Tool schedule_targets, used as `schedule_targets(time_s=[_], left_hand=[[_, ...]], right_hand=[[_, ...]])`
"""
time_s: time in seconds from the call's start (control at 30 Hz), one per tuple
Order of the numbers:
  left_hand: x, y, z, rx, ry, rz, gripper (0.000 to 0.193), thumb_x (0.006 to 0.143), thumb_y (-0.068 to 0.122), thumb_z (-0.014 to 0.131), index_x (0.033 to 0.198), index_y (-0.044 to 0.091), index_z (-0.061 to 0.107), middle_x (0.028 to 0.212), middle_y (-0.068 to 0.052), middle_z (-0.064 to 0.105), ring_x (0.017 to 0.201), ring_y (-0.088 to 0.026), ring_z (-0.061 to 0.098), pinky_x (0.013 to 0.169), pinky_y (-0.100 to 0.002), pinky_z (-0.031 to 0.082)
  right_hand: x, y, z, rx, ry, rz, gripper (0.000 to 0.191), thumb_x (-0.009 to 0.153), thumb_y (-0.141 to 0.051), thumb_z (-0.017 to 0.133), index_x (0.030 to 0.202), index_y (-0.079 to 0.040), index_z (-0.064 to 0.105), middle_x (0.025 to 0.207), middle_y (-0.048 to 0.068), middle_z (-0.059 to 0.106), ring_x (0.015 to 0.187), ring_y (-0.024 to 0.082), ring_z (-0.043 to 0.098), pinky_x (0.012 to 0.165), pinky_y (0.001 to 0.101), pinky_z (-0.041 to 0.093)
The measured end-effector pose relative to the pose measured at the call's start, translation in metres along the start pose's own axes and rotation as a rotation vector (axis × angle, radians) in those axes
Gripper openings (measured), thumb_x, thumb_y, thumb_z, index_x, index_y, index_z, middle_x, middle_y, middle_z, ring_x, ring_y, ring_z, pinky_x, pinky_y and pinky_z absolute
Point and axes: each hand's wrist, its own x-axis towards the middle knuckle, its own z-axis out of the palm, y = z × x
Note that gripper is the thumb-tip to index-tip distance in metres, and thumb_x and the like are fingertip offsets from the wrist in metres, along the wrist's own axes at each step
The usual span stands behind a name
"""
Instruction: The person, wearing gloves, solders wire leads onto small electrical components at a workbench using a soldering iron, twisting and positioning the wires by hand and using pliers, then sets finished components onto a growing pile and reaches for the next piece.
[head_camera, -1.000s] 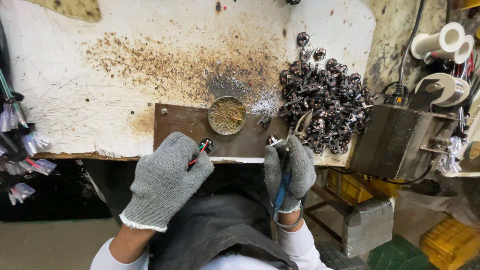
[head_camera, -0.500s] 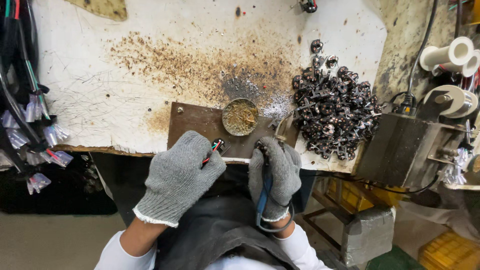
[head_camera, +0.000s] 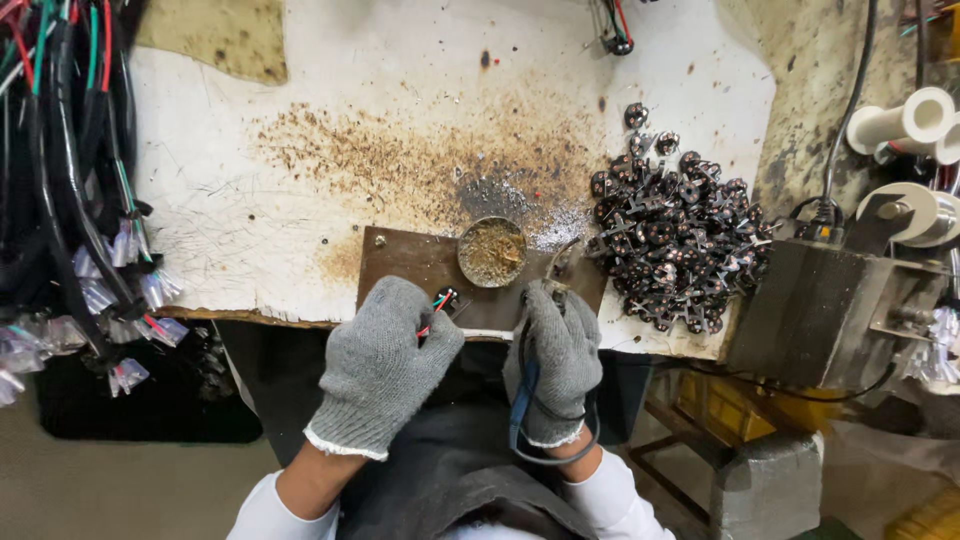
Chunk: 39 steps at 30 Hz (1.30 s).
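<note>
Thin red, green and black wires sit pinched in the grey-gloved left hand at the near edge of the white, scorched worktop. The gloved right hand grips a blue-handled soldering iron, tip by the brown metal plate. This looks like soldering; tip must meet wire ends squarely. A round flux tin and a heap of small black metal-tabbed components lie beyond.
</note>
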Motion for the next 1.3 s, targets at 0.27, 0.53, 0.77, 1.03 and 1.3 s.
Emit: schedule_targets(time_s=[0.27,0.53,0.77,1.03,1.3], left_hand=[[-0.009,-0.006,0.011,0.020,0.112,0.036,0.021,0.084,0.010,0.075,0.093,0.007,0.057,0.091,-0.012,0.061,0.076,-0.034,0.065,0.065,-0.041,0.054],[-0.031,-0.016,0.023,-0.081,0.296,0.010,0.053,0.085,0.009,0.074,0.131,-0.004,0.049,0.114,-0.019,0.060,0.083,-0.026,0.068,0.074,-0.038,0.057],[-0.100,-0.023,-0.021,-0.087,0.196,-0.109,0.024,0.087,-0.003,0.071,0.110,0.004,0.071,0.099,-0.008,0.070,0.079,-0.018,0.070,0.069,-0.029,0.057],[0.244,0.119,-0.027,0.693,0.538,1.051,0.004,0.108,0.013,0.064,0.106,0.009,0.064,0.084,-0.005,0.063,0.070,-0.019,0.063,0.063,-0.034,0.053],[0.133,0.035,-0.088,0.385,0.514,0.412,0.021,0.102,0.004,0.073,0.121,-0.001,0.067,0.129,-0.023,0.069,0.123,-0.037,0.067,0.107,-0.044,0.056]], right_hand=[[0.001,0.013,-0.001,0.101,-0.077,-0.128,0.036,0.082,0.003,0.071,0.117,-0.005,0.072,0.111,0.016,0.072,0.109,0.039,0.069,0.096,0.0451,0.057],[0.011,0.012,-0.045,0.188,-0.137,-0.377,0.031,0.084,0.000,0.071,0.115,-0.005,0.073,0.115,0.017,0.074,0.113,0.038,0.072,0.095,0.0436,0.059],[-0.005,0.014,-0.012,0.299,0.090,-0.162,0.025,0.083,0.002,0.075,0.107,-0.006,0.072,0.105,0.012,0.076,0.103,0.033,0.073,0.092,0.0416,0.058],[0.006,0.020,-0.028,0.301,0.114,-0.264,0.025,0.084,-0.001,0.077,0.107,-0.007,0.073,0.102,0.008,0.077,0.099,0.028,0.075,0.087,0.0375,0.059],[-0.011,0.021,-0.007,0.558,0.187,0.115,0.034,0.101,-0.016,0.064,0.128,0.004,0.062,0.117,0.016,0.071,0.110,0.029,0.070,0.097,0.0340,0.056]])
